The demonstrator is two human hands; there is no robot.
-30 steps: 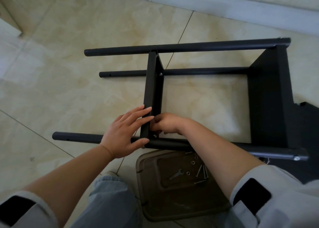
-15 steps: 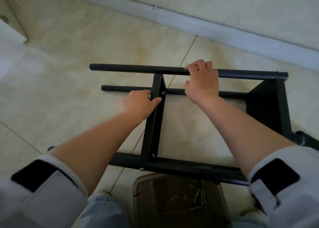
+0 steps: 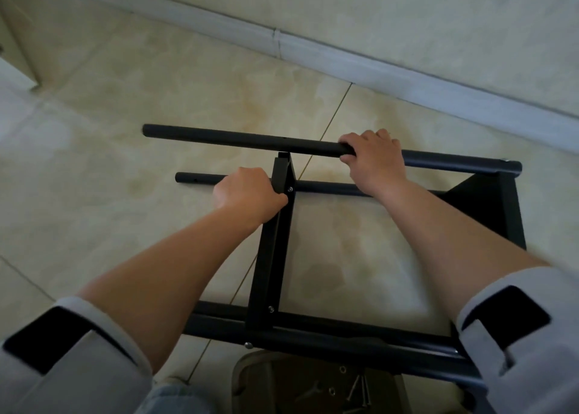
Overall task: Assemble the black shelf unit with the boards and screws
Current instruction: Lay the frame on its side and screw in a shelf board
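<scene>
My left hand (image 3: 247,199) wraps around the far end of the middle shelf board (image 3: 272,250), steadying it so its corner lines up. The black shelf unit (image 3: 313,326) lies on its side on the tiled floor (image 3: 125,100). My right hand (image 3: 372,156) curls over the upper far tube (image 3: 235,139), apparently to press it onto the board's free corner. The loose screws (image 3: 360,391) sit in the tray (image 3: 260,382) by my knees.
</scene>
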